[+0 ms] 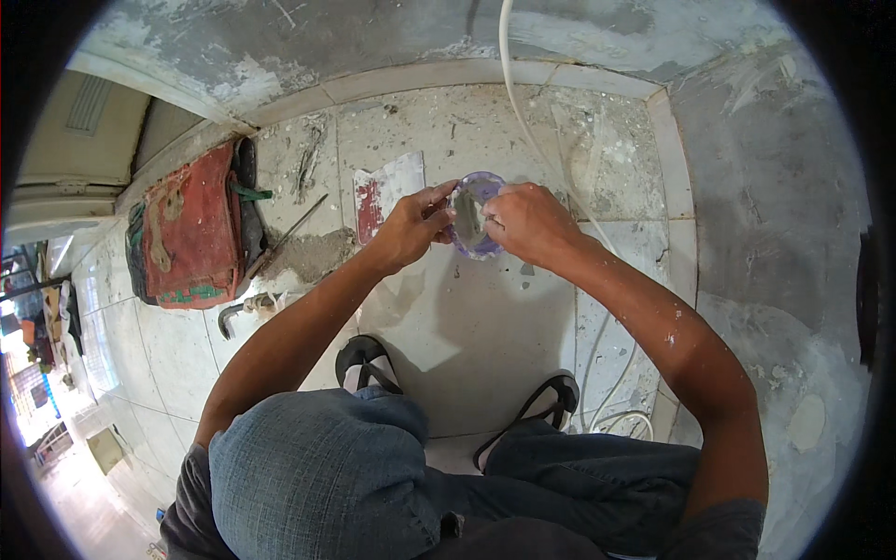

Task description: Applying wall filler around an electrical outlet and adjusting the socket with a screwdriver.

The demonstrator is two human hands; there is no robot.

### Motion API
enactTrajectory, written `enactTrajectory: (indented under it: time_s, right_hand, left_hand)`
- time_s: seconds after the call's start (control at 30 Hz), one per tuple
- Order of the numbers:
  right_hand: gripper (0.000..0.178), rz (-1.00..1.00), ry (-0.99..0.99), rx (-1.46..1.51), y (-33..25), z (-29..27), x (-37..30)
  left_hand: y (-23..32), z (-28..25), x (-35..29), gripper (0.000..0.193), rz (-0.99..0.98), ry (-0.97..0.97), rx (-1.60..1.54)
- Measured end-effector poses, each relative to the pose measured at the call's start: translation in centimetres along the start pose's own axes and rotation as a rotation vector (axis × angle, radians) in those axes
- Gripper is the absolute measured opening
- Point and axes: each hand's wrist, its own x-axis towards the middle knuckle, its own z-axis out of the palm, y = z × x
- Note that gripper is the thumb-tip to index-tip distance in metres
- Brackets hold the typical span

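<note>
A small purple bowl (pixel 478 255) with whitish smears on its rim is in front of me, above the tiled floor. Greyish paste (pixel 469 217) coats its inside. At the bowl's left side, my left hand (pixel 415 224) grips the rim with thumb and fingers. My right hand (pixel 530 220) reaches over the right rim, its fingers curled and pinched together inside the bowl. Whatever those fingers hold, if anything, is hidden. Just left of the bowl, a flat white and dark red piece (pixel 371 201) lies on the floor, close to my left hand.
A worn red bag (pixel 191 233) lies at left, beside a thin rod-like tool (pixel 297 224) and a hooked metal tool (pixel 227 322). A white cable (pixel 510 65) runs down past my right forearm and coils near my sandal (pixel 560 392). Grey patched walls (pixel 756 177) bound the far and right sides.
</note>
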Motion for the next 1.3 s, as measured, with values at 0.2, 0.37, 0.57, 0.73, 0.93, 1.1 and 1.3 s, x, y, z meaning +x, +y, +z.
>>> enactTrajectory:
  time_s: [0.2,0.37,0.57,0.73,0.93,1.1,1.3]
  right_hand:
    - [0.018,-0.045,0.003,0.009,-0.4,0.1,-0.6]
    - [0.016,-0.186,0.023,0.066,0.0,0.4,-0.6]
    - [0.017,-0.335,0.008,0.188,2.4,-0.8,-0.8]
    - [0.017,-0.238,-0.086,0.197,3.1,-2.3,-0.8]
    - [0.02,-0.091,-0.105,-0.043,2.6,-4.4,-2.1]
    - [0.019,-0.207,0.065,-0.015,3.2,-2.5,-2.6]
    - [0.031,-0.39,0.198,-0.129,2.9,0.9,-2.8]
  left_hand:
    - [-0.3,0.0,-0.1,0.045,-0.025,0.002,-0.07]
    - [-0.5,-0.5,-0.5,0.047,-0.076,0.002,-0.133]
    - [-0.8,-1.6,-0.4,0.047,-0.062,-0.019,-0.08]
    - [-1.5,-2.7,-0.7,0.047,-0.095,-0.059,0.007]
    - [-1.6,-3.0,-1.1,0.047,-0.149,-0.022,-0.017]
    - [-2.3,-3.2,-0.8,0.046,-0.137,-0.045,-0.065]
    - [-2.9,-3.8,-0.5,0.046,-0.207,-0.043,-0.273]
